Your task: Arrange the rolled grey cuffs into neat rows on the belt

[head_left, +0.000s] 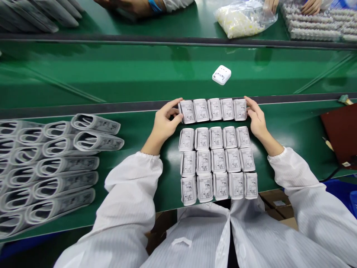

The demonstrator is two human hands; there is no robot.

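Note:
A row of several folded printed paper leaflets (pixel 214 109) lies across the far part of the green worktable, held between my two hands. My left hand (pixel 164 123) grips the row's left end, its thumb low on the first leaflet and its fingers at the far corner. At the other end, my right hand (pixel 257 120) presses the last leaflet with its fingers and thumb. Nearer to me sit three more rows of the same folded leaflets (pixel 218 160), packed side by side, with the closest row at the table's front edge.
Stacks of looser folded leaflets (pixel 64 167) cover the left side. A white plastic device (pixel 221 75) rests on the green conveyor (pixel 125 74) beyond. Across it are co-workers' hands, a clear bag of small pale parts (pixel 241 18) and filled trays (pixel 315 28). A brown board (pixel 341 134) is at right.

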